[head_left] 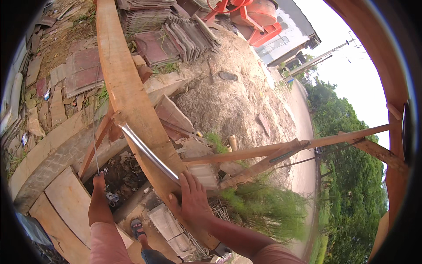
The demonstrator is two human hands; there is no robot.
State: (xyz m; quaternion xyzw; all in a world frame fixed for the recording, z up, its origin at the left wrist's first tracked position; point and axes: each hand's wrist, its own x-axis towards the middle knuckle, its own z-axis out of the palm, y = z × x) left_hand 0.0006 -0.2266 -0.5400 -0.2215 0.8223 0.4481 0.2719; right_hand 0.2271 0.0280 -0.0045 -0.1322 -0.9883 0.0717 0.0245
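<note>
A long wooden plank point(127, 83) runs from the top of the view down toward me. Along its left side lies a shiny metal strip or tube point(149, 152), whose near end reaches my right fingertips. My right hand point(195, 200) rests on the plank, fingers stretched out and thumb apart. Lower and to the left, my left hand point(100, 179) is closed around the end of a thin metal rod point(94, 127). This rod points up and away, beside the plank and over the low wall. The details of the left grip are small and partly hidden.
Stacked roof tiles point(147, 22) and a red concrete mixer point(259, 22) stand beyond a sand heap point(228, 105). Wooden braces point(246, 153) cross on the right. Below are a rubble-filled pit point(125, 174), boards point(68, 200) and a sandalled foot point(137, 228).
</note>
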